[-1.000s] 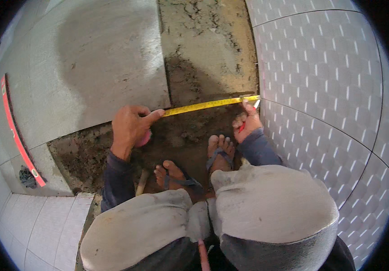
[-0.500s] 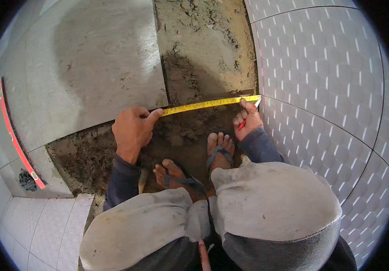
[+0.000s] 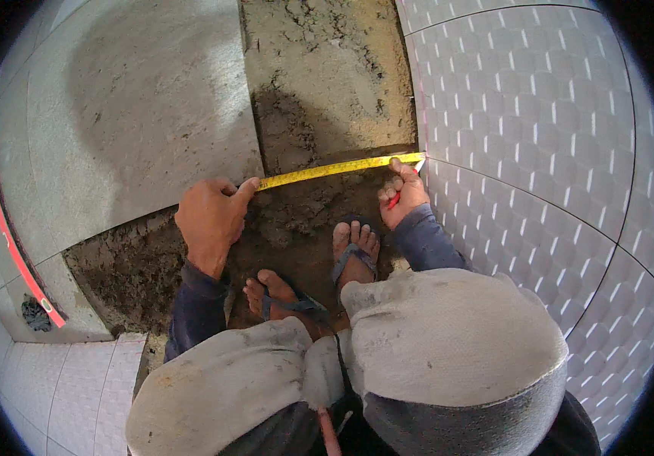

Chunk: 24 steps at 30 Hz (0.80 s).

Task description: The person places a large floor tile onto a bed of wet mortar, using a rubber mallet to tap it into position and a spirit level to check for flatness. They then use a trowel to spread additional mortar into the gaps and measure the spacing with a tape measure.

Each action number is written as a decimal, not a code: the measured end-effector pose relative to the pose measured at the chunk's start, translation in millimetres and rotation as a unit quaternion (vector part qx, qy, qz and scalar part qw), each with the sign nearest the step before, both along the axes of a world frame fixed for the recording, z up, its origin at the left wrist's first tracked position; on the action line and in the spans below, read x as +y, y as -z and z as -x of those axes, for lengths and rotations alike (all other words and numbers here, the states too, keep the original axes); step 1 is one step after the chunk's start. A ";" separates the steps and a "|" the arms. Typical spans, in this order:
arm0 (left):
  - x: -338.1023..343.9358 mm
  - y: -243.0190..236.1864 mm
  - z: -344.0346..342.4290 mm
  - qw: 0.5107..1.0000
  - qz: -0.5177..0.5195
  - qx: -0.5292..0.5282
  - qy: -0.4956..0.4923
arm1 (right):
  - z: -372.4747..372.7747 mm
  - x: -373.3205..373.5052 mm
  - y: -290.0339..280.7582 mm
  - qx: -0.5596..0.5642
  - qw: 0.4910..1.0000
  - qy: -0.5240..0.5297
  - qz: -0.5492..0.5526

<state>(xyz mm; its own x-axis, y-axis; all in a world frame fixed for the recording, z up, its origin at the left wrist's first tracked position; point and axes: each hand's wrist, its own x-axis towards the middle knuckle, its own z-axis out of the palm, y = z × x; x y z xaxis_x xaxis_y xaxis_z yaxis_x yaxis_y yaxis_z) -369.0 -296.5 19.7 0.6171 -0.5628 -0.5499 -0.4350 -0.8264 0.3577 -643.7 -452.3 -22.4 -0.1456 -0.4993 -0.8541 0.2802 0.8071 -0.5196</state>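
A yellow tape measure (image 3: 327,173) is stretched across a strip of dark, rough mortar, from a grey floor tile's corner to the wall on the right. My left hand (image 3: 209,220) grips its left end between thumb and fingers, and its case is hidden. Near the wall, my right hand (image 3: 404,199) is closed, with its thumb on the tape close to the tape's right end. A slim red pencil-like thing (image 3: 394,201) shows in the right fist, most of it covered by the fingers.
Large grey floor tiles (image 3: 152,99) lie at the upper left. A red spirit level (image 3: 17,251) rests on tiles at far left, beside a crumpled black scrap (image 3: 36,313). White patterned wall tiles (image 3: 524,114) rise on the right. My sandalled feet (image 3: 357,254) stand on the mortar.
The whole view has shifted a little, so the scene sits further left. Both hands keep hold of the tape, which stays stretched in the same place.
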 end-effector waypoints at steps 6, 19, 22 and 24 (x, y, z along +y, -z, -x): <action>2.8 5.9 1.0 1.000 0.005 0.013 -0.015 | 3.4 -2.1 3.5 -0.009 1.000 -0.011 0.009; 5.3 11.4 -0.6 1.000 0.004 -0.026 0.015 | 7.9 19.4 -17.6 -0.261 0.859 -0.428 -0.107; 4.3 10.3 -1.9 1.000 0.005 -0.025 0.016 | -10.6 13.5 -34.7 -0.312 0.806 -0.492 -0.103; 3.8 9.7 -2.3 1.000 -0.008 -0.020 0.021 | -32.2 5.0 -45.4 -0.233 0.815 -0.530 -0.035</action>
